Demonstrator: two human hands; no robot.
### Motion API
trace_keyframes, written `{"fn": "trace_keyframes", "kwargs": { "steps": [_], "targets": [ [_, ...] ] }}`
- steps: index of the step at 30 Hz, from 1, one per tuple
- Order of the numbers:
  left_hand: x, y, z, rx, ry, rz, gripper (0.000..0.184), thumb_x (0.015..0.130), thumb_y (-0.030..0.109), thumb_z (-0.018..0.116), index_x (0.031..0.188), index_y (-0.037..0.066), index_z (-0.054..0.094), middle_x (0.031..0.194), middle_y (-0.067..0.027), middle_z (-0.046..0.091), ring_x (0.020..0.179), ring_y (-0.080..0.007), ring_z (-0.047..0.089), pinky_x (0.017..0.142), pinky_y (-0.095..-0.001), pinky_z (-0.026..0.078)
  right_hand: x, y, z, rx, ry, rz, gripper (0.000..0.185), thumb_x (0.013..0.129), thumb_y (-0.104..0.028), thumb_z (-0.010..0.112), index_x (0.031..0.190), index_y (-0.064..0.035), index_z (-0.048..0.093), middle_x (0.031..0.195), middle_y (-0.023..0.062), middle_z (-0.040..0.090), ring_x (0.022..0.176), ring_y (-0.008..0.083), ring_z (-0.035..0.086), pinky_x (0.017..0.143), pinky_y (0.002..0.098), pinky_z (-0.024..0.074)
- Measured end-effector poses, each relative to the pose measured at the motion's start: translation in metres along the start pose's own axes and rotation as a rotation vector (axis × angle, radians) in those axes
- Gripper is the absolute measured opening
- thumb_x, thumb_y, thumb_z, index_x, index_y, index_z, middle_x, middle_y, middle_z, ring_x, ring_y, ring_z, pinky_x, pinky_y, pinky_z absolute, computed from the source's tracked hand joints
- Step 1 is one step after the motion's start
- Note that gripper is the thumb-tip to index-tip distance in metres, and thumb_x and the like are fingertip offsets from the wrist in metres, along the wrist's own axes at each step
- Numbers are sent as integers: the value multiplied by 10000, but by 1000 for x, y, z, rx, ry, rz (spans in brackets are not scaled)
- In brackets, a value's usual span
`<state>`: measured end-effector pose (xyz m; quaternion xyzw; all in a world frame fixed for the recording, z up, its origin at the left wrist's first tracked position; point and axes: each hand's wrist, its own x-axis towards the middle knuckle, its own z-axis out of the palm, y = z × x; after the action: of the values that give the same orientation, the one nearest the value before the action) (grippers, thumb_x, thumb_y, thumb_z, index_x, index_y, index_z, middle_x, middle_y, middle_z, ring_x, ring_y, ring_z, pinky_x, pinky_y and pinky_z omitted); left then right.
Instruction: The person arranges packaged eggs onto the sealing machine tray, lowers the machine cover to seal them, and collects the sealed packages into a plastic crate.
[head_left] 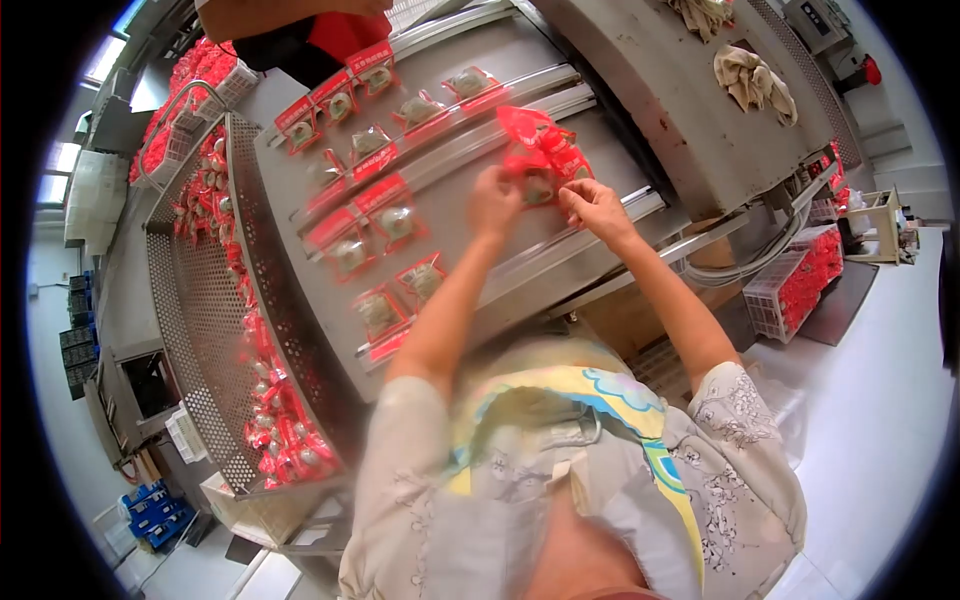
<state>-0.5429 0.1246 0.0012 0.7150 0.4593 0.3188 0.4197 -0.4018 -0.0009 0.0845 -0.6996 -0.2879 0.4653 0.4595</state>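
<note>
Both of my hands are at a red and clear packet (540,160) above the metal work surface (455,225). My left hand (495,205) is blurred at the packet's left side, and its fingers are smeared by motion. At the lower right edge of the packet is my right hand (597,208), its thumb and fingers pinched together on it. A greenish content shows through the packet's clear part. Left of my hands, similar packets lie in rows along the metal bars, among them one packet (394,220) near my left forearm.
A perforated metal trough (190,330) holding many red packets runs along the left. Another person's arm (290,18) reaches in at the top. Cloths (752,82) lie on the machine (690,120) at upper right. A white crate (775,300) of red packets stands at right.
</note>
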Motion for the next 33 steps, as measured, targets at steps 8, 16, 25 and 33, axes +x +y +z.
{"fn": "trace_keyframes", "kwargs": {
  "steps": [8, 16, 25, 33],
  "targets": [
    [-2, 27, -5, 93, 62, 82, 177, 864, 213, 620, 944, 56, 628, 798, -59, 662, 668, -144, 624, 602, -296, 486, 30, -13, 27, -354, 258, -433, 295, 810, -178, 681, 1074, -73, 599, 687, 71, 602, 630, 185, 590, 612, 318, 467],
    [-39, 6, -54, -183, -223, -327, 286, 936, 301, 567, 898, 22, 615, 731, -45, 625, 647, -111, 593, 551, -239, 469, -14, -10, 27, 132, 90, -203, 99, 902, -105, 596, 856, -23, 565, 632, -13, 558, 578, 41, 513, 521, 205, 406],
    [-64, 47, -56, -1043, -343, -1326, 221, 901, 275, 606, 944, 58, 610, 851, -57, 666, 633, -98, 631, 370, -137, 423, -51, 29, 8, 247, -272, -62, 173, 894, -180, 642, 938, -40, 553, 795, 23, 603, 607, 73, 581, 543, 197, 459],
    [-75, 29, -48, -1072, -405, -1392, 235, 870, 286, 622, 940, 62, 616, 875, -84, 674, 643, -123, 641, 340, -162, 414, 9, 24, -9, 66, -282, 438, 599, 851, -645, 513, 825, -47, 543, 614, 64, 586, 413, 106, 499, 379, 236, 391]
  ]
}}
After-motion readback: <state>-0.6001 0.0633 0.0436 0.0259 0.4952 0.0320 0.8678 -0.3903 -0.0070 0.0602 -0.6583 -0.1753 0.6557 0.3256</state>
